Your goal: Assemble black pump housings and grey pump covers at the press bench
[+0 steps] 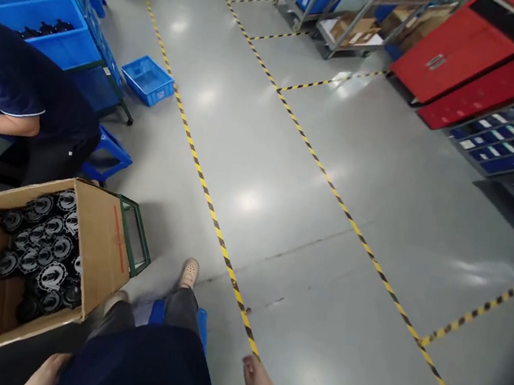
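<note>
- The black metal castings [51, 276] lie heaped in the open brown cardboard box [100, 253], at the wearer's left; the heap reaches the box's right wall and far right corner, while bare cardboard shows along its left end.
- Each casting looks round, with a dark body and paler, silvery-grey rings on its face; several have small lobes round the rim. Most faces point up, overlapping at differing tilts; those near the box's near edge are darker and harder to make out.
- The left hand [47, 372] is low beside the wearer's navy shirt [139, 365], near the box's near right corner; its fingers are partly hidden, so its grip cannot be told.
- The right hand [257, 382] is well apart from it, over the grey floor [321, 279], fingers curled in; whether they close fully is unclear.
- A green metal frame [137, 236] stands beside the box's right wall.
- Beyond the box, a person in a dark shirt [27, 78] leans forward.
</note>
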The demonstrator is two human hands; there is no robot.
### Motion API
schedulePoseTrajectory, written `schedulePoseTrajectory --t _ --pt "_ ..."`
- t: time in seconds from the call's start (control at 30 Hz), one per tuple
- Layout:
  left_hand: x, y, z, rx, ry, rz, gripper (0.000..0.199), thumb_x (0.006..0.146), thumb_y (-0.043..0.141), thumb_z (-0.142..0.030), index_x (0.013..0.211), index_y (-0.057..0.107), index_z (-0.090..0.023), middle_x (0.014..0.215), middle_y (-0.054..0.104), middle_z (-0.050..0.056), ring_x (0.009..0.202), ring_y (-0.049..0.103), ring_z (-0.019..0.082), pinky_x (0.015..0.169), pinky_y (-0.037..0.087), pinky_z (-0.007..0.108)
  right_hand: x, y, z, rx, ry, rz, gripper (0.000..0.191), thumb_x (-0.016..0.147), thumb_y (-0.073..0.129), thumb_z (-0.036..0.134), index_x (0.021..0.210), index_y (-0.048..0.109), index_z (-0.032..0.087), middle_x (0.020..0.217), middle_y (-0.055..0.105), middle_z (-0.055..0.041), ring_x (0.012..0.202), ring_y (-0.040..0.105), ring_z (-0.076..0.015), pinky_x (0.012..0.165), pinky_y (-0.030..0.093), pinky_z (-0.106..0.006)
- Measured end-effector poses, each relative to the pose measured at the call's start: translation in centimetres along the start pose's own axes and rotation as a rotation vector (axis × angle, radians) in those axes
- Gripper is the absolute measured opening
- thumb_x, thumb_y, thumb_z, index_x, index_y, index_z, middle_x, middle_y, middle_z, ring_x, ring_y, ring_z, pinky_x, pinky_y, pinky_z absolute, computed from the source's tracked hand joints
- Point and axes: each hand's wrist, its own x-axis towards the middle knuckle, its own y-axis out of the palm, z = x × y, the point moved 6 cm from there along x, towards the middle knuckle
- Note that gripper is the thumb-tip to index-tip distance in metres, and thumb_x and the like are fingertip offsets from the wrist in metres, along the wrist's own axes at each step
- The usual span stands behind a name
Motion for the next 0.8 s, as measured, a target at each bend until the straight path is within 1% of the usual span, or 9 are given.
schedulePoseTrajectory --t 0.03,0.07,0.1,0.17,0.27,0.4,0.47,0.67,0.8 --pt "0.6 0.3 -0.5 0.017 -0.049 0.022 0.013 0.079 0.068 -0.018 0.091 0.071 -0.023 0.097 0.072 -0.002 0.105 0.068 0.023 0.100 0.050 0.038 0.4 -1.3 -1.4 0.026 0.035 -0.004 0.026 0.083 0.036 0.034 0.084 0.060 0.024 0.091 0.072 -0.0123 0.087 0.070 -0.0282 0.082 0.052 -0.040" --pt "1.1 0.5 -1.0 0.031 -0.090 0.041 0.018 0.074 0.064 -0.012 0.085 0.072 -0.025 0.091 0.074 -0.004 0.102 0.069 0.021 0.099 0.049 0.034 0.7 -2.3 -2.4 0.056 0.061 -0.006 0.025 0.081 0.038 0.037 0.082 0.060 0.024 0.092 0.073 -0.0122 0.087 0.071 -0.0286 0.082 0.053 -0.040" --pt "1.4 0.5 -1.4 0.038 -0.119 0.055 0.024 0.070 0.060 -0.008 0.080 0.072 -0.026 0.087 0.075 -0.006 0.100 0.071 0.020 0.096 0.049 0.029 1.1 -2.9 -3.2 0.090 0.080 -0.004 0.025 0.078 0.040 0.040 0.081 0.060 0.025 0.092 0.073 -0.0117 0.088 0.071 -0.0287 0.082 0.053 -0.040" --pt "1.8 0.4 -2.5 0.029 -0.147 0.062 0.029 0.064 0.053 -0.010 0.076 0.073 -0.029 0.084 0.076 -0.008 0.096 0.072 0.018 0.088 0.049 0.023 1.8 -3.0 -3.8 0.163 0.094 0.013 0.027 0.073 0.042 0.046 0.080 0.060 0.027 0.091 0.074 -0.0111 0.089 0.072 -0.0289 0.081 0.054 -0.039" --pt "2.3 0.6 -4.2 -0.019 -0.154 0.061 0.026 0.062 0.051 -0.017 0.074 0.072 -0.028 0.081 0.076 -0.007 0.091 0.073 0.018 0.082 0.049 0.021 2.4 -1.7 -3.4 0.265 0.084 0.069 0.035 0.067 0.042 0.055 0.079 0.060 0.027 0.089 0.074 -0.0109 0.085 0.072 -0.0286 0.079 0.056 -0.038" --pt "3.0 1.1 -6.2 -0.118 -0.143 0.058 0.026 0.063 0.048 -0.023 0.073 0.071 -0.026 0.078 0.075 -0.007 0.091 0.072 0.018 0.082 0.048 0.021 2.7 -0.4 -2.5 0.351 0.092 0.144 0.040 0.062 0.045 0.061 0.077 0.061 0.027 0.082 0.074 -0.0088 0.075 0.073 -0.0280 0.067 0.056 -0.037" --pt "3.2 1.0 -6.8 -0.166 -0.144 0.047 0.027 0.066 0.047 -0.022 0.075 0.072 -0.024 0.079 0.075 -0.006 0.091 0.072 0.018 0.083 0.047 0.022 2.9 -0.9 -2.4 0.370 0.109 0.152 0.041 0.061 0.047 0.062 0.078 0.061 0.027 0.082 0.074 -0.0088 0.076 0.073 -0.0290 0.063 0.055 -0.037" --pt "3.4 0.8 -7.1 -0.290 -0.155 0.031 0.025 0.072 0.050 -0.014 0.080 0.073 -0.018 0.078 0.074 -0.003 0.088 0.072 0.019 0.077 0.047 0.021 4.1 -4.2 -2.2 0.361 0.186 0.119 0.043 0.056 0.048 0.061 0.076 0.061 0.026 0.084 0.074 -0.0122 0.075 0.072 -0.0302 0.063 0.054 -0.040" --pt "3.8 1.3 -6.3 -0.358 -0.172 0.057 0.028 0.074 0.050 -0.007 0.087 0.074 -0.013 0.073 0.073 -0.003 0.084 0.072 0.019 0.073 0.047 0.018 4.2 -4.7 -0.4 0.340 0.206 0.134 0.045 0.057 0.047 0.060 0.079 0.062 0.024 0.088 0.074 -0.0125 0.074 0.072 -0.0269 0.062 0.054 -0.036"
